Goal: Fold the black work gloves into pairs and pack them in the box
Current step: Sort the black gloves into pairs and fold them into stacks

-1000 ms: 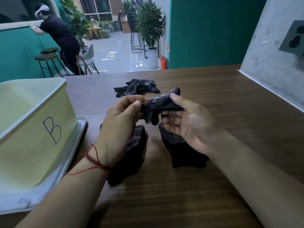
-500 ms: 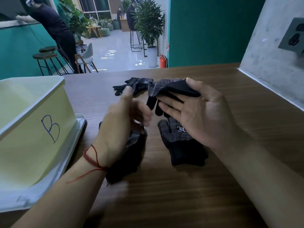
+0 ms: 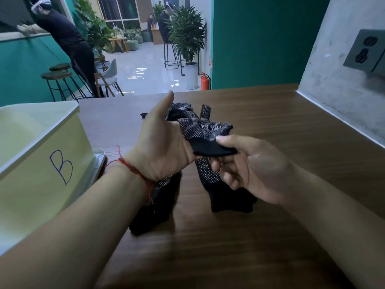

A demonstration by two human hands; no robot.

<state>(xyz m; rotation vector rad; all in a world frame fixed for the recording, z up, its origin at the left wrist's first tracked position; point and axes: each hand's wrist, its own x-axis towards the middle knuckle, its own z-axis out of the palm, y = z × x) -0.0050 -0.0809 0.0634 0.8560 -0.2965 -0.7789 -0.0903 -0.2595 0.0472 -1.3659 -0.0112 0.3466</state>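
I hold a black dotted work glove (image 3: 205, 132) above the wooden table (image 3: 270, 126). My right hand (image 3: 248, 167) pinches its plain cuff between thumb and fingers. My left hand (image 3: 164, 140) is at the glove's other side, thumb raised, fingers hidden behind the fabric. Two more black gloves lie flat below: one (image 3: 220, 188) under my right hand, one (image 3: 154, 207) partly covered by my left wrist. Another black glove heap (image 3: 179, 107) lies farther back, mostly hidden by the held glove. The yellow box (image 3: 41, 163) marked "B" stands at the left.
The box rests on its white lid (image 3: 99, 153). A grey wall with a power socket (image 3: 366, 51) bounds the table on the right. Beyond the table's far edge are stools (image 3: 56, 76), a plant (image 3: 187, 36) and a person (image 3: 66, 42) leaning on a counter.
The held glove was turned: my right hand shifted from its dotted part down to pinch the cuff, and my left hand rose from the table gloves up to the held glove.
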